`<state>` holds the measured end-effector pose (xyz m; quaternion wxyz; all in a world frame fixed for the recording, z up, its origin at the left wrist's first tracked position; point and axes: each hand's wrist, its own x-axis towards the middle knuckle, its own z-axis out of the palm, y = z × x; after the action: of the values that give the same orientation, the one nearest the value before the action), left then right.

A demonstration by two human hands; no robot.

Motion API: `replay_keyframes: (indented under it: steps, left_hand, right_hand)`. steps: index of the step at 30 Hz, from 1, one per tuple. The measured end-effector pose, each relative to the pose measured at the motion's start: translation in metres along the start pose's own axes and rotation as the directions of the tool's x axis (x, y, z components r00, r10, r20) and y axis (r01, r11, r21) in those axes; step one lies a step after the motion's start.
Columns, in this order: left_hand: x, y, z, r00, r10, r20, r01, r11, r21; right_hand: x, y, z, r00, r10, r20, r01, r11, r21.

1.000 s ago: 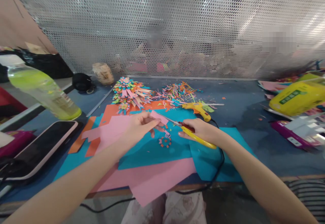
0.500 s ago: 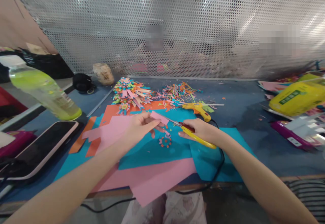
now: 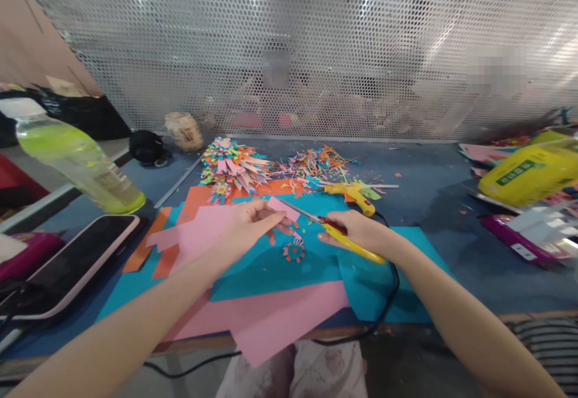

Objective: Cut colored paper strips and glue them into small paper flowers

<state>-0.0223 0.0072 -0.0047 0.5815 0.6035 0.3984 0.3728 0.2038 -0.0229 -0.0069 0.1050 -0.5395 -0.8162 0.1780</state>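
Note:
My left hand (image 3: 262, 218) pinches a small piece of pink paper (image 3: 283, 208) between thumb and fingers. In my right hand (image 3: 350, 231) is a pair of scissors (image 3: 352, 246) with yellow handles, fingers wrapped round the grips. Its blades point left and lie along the upper edge of the pink piece. Whether the blades have the paper between them I cannot tell. Below the hands, a small round paper flower (image 3: 294, 251) in pink, orange and blue rests on a blue sheet (image 3: 271, 280).
Behind the hands are a heap of paper flowers (image 3: 235, 166), paper shreds (image 3: 318, 163) and a yellow glue gun (image 3: 350, 193) whose black cord runs beside my right wrist. A drink bottle (image 3: 81, 163) and phone (image 3: 76, 265) are at left, a yellow packet (image 3: 528, 169) at right.
Almost nothing differs. The scissors and my right hand have shifted very slightly; the pink piece stays in my left hand.

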Motion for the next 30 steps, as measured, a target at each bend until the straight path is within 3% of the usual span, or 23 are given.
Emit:
replay_keyframes:
  steps: [30]
  left_hand:
    - [0.0000,-0.0001,-0.0001,0.999,-0.021,0.029,0.021,1.000,0.007]
  right_hand:
    - [0.0006,-0.0022,-0.0006,1.000,-0.009,-0.023,0.009,1.000,-0.027]
